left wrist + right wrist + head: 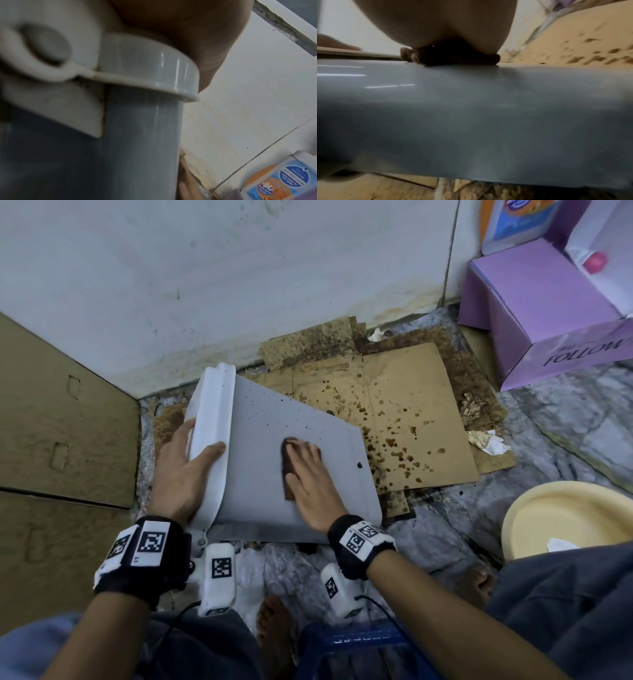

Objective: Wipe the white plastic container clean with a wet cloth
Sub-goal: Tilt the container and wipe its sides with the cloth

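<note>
The white plastic container (pixel 267 419) lies on its side on the floor, its grey-white side wall facing up and speckled with small dark spots. My left hand (pixel 183 470) grips its rim (pixel 209 440) at the left, thumb over the edge and fingers hidden behind it. In the left wrist view the rim (pixel 145 70) and wall (pixel 130 148) fill the frame. My right hand (pixel 308 474) lies flat, fingers straight, pressing a dark brown cloth (pixel 288 474) onto the side wall. From the right wrist the cloth (pixel 453 58) shows squashed under my palm on the container wall (pixel 471 115).
Stained cardboard (pixel 404 419) lies on the floor behind the container. A purple box (pixel 534 313) stands at the right by the wall, a cream basin (pixel 561 518) at the near right, and large cardboard sheets (pixel 61 422) at the left. My bare feet (pixel 274 621) are below the container.
</note>
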The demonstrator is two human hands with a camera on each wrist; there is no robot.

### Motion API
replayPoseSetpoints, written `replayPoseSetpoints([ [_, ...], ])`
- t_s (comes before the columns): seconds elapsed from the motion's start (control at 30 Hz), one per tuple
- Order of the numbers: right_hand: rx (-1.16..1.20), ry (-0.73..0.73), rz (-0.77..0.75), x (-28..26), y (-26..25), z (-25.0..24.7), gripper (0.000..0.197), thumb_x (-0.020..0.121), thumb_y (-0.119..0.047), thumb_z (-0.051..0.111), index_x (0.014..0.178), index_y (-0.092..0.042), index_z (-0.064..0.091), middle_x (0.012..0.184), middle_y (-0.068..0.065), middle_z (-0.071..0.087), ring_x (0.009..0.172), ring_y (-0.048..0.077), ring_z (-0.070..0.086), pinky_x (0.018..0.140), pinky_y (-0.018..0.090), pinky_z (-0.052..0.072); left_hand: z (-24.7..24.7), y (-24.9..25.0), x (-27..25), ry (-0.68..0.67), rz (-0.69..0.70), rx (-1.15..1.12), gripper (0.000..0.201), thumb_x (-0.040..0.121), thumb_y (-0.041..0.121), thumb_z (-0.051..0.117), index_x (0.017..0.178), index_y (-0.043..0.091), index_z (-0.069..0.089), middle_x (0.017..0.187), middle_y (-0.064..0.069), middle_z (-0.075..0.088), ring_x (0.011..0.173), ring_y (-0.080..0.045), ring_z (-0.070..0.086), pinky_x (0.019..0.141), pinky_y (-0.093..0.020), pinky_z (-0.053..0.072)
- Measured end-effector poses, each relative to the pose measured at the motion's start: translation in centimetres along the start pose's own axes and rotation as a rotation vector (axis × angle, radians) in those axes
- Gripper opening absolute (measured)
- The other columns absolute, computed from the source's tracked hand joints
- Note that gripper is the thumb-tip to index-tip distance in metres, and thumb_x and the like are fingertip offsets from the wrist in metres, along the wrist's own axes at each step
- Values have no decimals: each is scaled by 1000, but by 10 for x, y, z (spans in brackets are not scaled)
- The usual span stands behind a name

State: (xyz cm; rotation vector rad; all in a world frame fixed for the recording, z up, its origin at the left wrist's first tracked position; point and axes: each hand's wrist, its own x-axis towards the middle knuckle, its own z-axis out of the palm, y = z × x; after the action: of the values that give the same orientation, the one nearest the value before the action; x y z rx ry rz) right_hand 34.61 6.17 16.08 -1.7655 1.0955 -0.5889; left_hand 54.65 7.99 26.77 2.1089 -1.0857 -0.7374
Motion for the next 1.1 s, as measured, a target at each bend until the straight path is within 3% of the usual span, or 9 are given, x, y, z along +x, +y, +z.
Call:
replayPoseSetpoints([
  [0.2, -7, -28, -185, 15, -48, 22, 54, 102, -24, 34, 152, -16, 16, 162, 4, 6, 149, 23, -6, 121, 44, 3, -4, -12, -11, -64, -41, -30, 70, 73, 64, 64, 136, 54, 37, 147, 1, 45, 127, -29, 52, 105, -58, 43],
  [0.33, -4, -35, -174, 28, -61, 28, 55, 103, -25, 32, 153, -18, 11, 162, 0, 1, 148, 19, -10, 121, 42, 0, -4, -15, -17, -96, -38, -62, 83, 69, 64, 64, 143, 45, 34, 146, 6, 46, 129, -24, 49, 109, -55, 40],
  [0.43, 3, -29, -152, 36, -65, 32, 56, 103, -25, 32, 153, -17, 10, 162, 0, -1, 148, 20, -12, 121, 43, -2, -9, -13, -15, -68, -45, -92, 72, 69, 56, 67, 134, 40, 41, 142, 2, 48, 129, -24, 50, 108, -54, 42],
  [0.5, 8, -5, -138, 39, -64, 33, 56, 102, -24, 33, 153, -17, 10, 162, 0, 0, 148, 20, -12, 121, 43, -2, -10, -13, -11, -40, -49, -58, 68, 66, 63, 65, 129, 45, 44, 141, -3, 48, 129, -26, 50, 108, -56, 41],
  [0.67, -2, 11, -131, 40, -65, 38, 56, 102, -25, 33, 153, -18, 9, 162, 0, -1, 148, 20, -12, 120, 39, -5, -8, -10, -11, 6, -100, 170, 86, 69, 74, 49, 150, 49, 32, 125, -7, 37, 129, -35, 41, 115, -53, 30],
  [0.77, -11, 38, -140, 41, -64, 41, 57, 102, -24, 33, 153, -17, 10, 162, 1, 0, 148, 20, -12, 120, 38, -5, -6, -7, -11, 23, -86, 126, 78, 74, 66, 58, 147, 45, 41, 119, -3, 33, 124, -32, 44, 113, -47, 34],
  [0.93, -18, 31, -122, 53, -61, 35, 57, 103, -26, 32, 153, -18, 7, 162, 0, -3, 148, 19, -14, 118, 36, -7, -1, -11, -8, -14, -23, 20, 63, 75, 55, 69, 130, 33, 46, 142, 0, 41, 131, -24, 45, 112, -48, 37],
  [1.03, -37, 19, -136, 56, -50, 32, 57, 103, -31, 31, 153, -20, 6, 162, -1, -4, 147, 17, -15, 118, 35, -7, 3, -9, -6, -25, -26, -20, 56, 82, 41, 72, 127, 26, 42, 134, 8, 49, 123, -21, 52, 105, -39, 40],
  [1.1, -62, 31, -103, 53, -29, 28, 57, 103, -33, 30, 153, -22, 5, 162, 0, -5, 147, 18, -15, 120, 37, -5, 3, -10, -5, -17, -40, -41, 57, 75, 42, 67, 123, 28, 40, 129, 3, 54, 116, -23, 56, 103, -41, 44],
])
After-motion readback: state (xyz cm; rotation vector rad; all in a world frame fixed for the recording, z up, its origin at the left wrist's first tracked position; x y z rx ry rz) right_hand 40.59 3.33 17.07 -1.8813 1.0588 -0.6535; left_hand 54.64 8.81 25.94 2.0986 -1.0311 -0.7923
